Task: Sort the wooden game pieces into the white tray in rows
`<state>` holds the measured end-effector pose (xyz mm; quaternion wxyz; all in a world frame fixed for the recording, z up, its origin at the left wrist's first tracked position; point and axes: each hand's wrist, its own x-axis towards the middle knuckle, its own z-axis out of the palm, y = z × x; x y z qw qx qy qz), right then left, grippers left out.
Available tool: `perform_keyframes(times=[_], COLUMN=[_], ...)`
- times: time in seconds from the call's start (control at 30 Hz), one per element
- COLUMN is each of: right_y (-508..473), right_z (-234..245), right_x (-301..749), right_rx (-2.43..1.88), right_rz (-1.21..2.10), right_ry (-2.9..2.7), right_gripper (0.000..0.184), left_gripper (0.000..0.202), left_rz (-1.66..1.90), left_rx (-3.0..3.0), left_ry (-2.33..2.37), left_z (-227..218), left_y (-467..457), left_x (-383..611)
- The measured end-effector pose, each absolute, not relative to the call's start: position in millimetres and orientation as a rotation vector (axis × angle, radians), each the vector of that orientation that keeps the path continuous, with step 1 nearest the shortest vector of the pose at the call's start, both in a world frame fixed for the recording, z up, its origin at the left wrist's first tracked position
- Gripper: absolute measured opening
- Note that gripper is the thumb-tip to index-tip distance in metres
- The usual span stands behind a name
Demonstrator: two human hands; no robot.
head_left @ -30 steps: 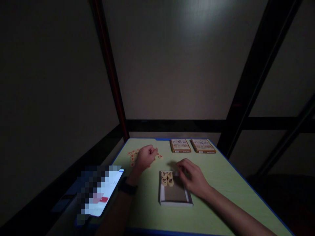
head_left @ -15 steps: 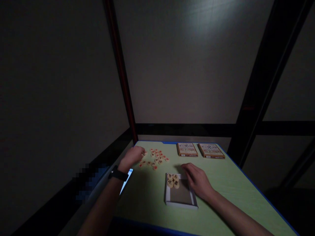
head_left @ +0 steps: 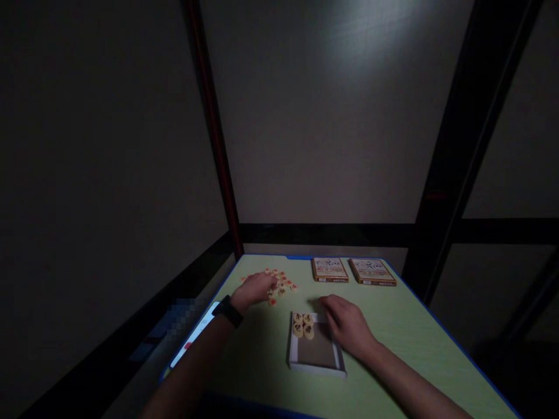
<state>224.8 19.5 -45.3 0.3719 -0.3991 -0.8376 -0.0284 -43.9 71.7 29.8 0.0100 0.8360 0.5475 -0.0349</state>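
"How far along were things?" my friend asked.

"Not very far, I judged," I said from my seat, far from the table (head_left: 393, 334). "Four pieces (head_left: 298, 330) sat in the tray (head_left: 317, 369). They made two short rows in the far left corner, and their marks were dark. The rest of the tray's brown bottom showed, except where the right hand (head_left: 349, 326) hid it."

"And what was left?"

"The pile (head_left: 282, 291). It lay loose on the table, past the tray and to the left. Some marks were red and some were dark. I couldn't count the pieces, because the left hand (head_left: 257, 288) hid a few."

"What did the left hand do there?"

"I had it low over the pile. Its fingers were bent down, with the tips by the pieces. I couldn't tell if they had a piece."

"And the right hand?"

"It was at the far right corner of the tray. Its fingers were curled in, with the thumb close by. I couldn't see if anything was inside, or if it touched the tray."

"Anything else around?"

"Two flat boxes (head_left: 331, 270) lay side by side, a little apart, at the far edge. A phone (head_left: 194, 337) glowed on the left, partly behind the left arm, and there was a watch (head_left: 230, 311) on that wrist."
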Motion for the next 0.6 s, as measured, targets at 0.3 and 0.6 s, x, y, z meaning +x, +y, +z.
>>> perform_keyframes(times=[0.3, 0.6], right_y=[17, 17], right_z=[-45, -46], right_x=[224, 225], right_rx=[-1.025, -1.023], right_rz=[-0.067, -0.039], right_ry=[-2.198, -2.196], right_gripper=[0.028, 0.029], left_gripper=[0.032, 0.019], left_rz=[0.03, 0.162], left_rx=[2.534, 2.463], left_ry=[1.709, 1.718], left_z=[32, 32], left_y=[81, 104], left_x=[-54, -66])
